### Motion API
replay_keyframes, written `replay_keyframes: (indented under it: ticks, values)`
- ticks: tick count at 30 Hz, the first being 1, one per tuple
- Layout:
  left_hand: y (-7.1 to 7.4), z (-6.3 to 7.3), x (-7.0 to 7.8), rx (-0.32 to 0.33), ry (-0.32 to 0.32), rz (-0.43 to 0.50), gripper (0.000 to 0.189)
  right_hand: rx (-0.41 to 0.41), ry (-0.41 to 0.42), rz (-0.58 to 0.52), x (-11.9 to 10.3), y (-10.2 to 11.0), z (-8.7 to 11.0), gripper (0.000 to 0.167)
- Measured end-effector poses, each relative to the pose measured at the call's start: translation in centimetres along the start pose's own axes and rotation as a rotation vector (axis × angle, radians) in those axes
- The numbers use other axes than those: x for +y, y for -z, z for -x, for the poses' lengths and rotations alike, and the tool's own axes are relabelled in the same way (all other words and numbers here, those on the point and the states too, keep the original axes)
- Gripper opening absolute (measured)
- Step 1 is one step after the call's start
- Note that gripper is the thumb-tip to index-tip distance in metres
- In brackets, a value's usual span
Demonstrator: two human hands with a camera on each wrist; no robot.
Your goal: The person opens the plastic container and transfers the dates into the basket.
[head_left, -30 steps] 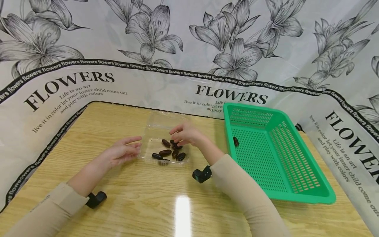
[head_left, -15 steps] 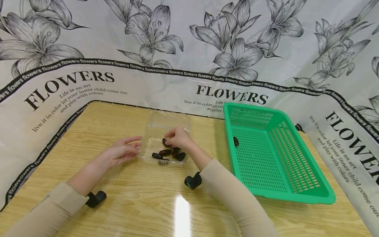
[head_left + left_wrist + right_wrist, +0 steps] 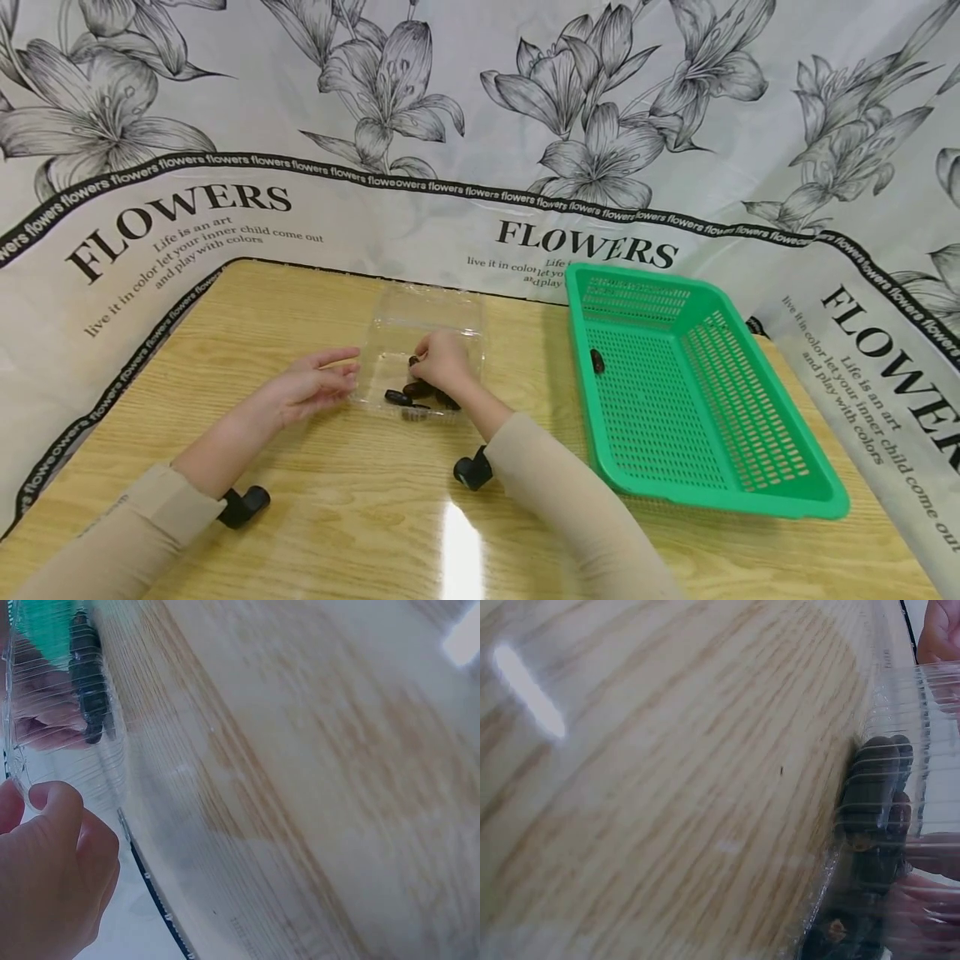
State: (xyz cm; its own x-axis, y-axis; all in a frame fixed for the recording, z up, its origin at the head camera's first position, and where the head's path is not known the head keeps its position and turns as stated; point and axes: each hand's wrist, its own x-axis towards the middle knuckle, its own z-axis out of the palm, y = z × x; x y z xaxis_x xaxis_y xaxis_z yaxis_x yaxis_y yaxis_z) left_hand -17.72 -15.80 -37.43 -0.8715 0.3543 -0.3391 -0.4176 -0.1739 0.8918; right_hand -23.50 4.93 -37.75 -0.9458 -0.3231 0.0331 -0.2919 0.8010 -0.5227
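A clear plastic box (image 3: 393, 367), its lid (image 3: 431, 307) folded back, stands on the table with several dark brown dates (image 3: 397, 397) in it. My left hand (image 3: 315, 385) is at the box's left side; in the left wrist view its thumb and forefinger (image 3: 58, 802) pinch the rim. Inside the box, my right hand (image 3: 444, 364) pinches a date (image 3: 414, 361) whose end shows at the fingertips. The hand covers part of the other dates. Through the ribbed wall, the right wrist view shows dates (image 3: 870, 787) beside the fingers.
A green plastic basket (image 3: 716, 500) stands on the right of the wooden table (image 3: 360, 517), with one date (image 3: 597, 361) near its left wall. A white flower-print cloth (image 3: 420, 217) hangs behind the table. Black wrist cameras (image 3: 243, 506) sit under both sleeves.
My right hand has moved left and down into the box, its fingers closing round a date. The left hand stays at the box's side.
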Motion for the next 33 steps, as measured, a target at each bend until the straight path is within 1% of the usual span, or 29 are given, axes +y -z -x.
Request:
replay_keyframes:
  ticks: [3,4,5,6,7,11,16,19,26,28,33]
  values:
    - [0.0,0.0,0.0,0.007,0.0,0.002,0.069,0.002,0.017,0.047,-0.2,-0.3,0.0,0.004]
    - [0.0,0.0,0.0,0.008,0.0,-0.001,0.069,0.005,0.02,0.055,-0.3,-0.3,0.0,0.006]
    - [0.0,0.0,0.0,0.008,0.0,-0.003,0.069,0.007,0.019,0.062,-0.3,-0.4,0.0,0.013]
    - [0.0,0.0,0.0,0.008,-0.001,-0.006,0.069,-0.001,0.016,0.064,-0.4,-0.4,0.0,0.014]
    - [0.0,0.0,0.0,0.006,-0.002,-0.007,0.069,-0.001,0.014,0.064,-0.4,-0.4,0.0,0.021]
    - [0.1,0.0,-0.1,0.0,-0.003,-0.004,0.069,-0.018,0.0,0.05,-0.5,-0.3,-0.1,0.023]
    - [0.0,0.1,0.0,0.0,-0.003,0.004,0.068,-0.052,-0.046,-0.037,-0.3,-0.2,-0.2,0.025]
    - [-0.1,0.1,0.1,0.0,-0.003,0.002,0.068,-0.069,-0.075,-0.109,-0.2,0.0,-0.2,0.024]
    - [-0.4,0.4,0.4,0.005,0.006,0.011,0.069,-0.126,-0.198,-0.393,-0.4,0.7,-0.2,0.025]
    - [-0.4,0.4,0.4,0.005,0.008,0.011,0.069,-0.14,-0.222,-0.439,-0.5,0.9,-0.2,0.025]
    - [-0.3,0.3,0.4,0.006,0.014,0.021,0.069,-0.17,-0.249,-0.538,-0.9,1.8,-0.2,0.024]
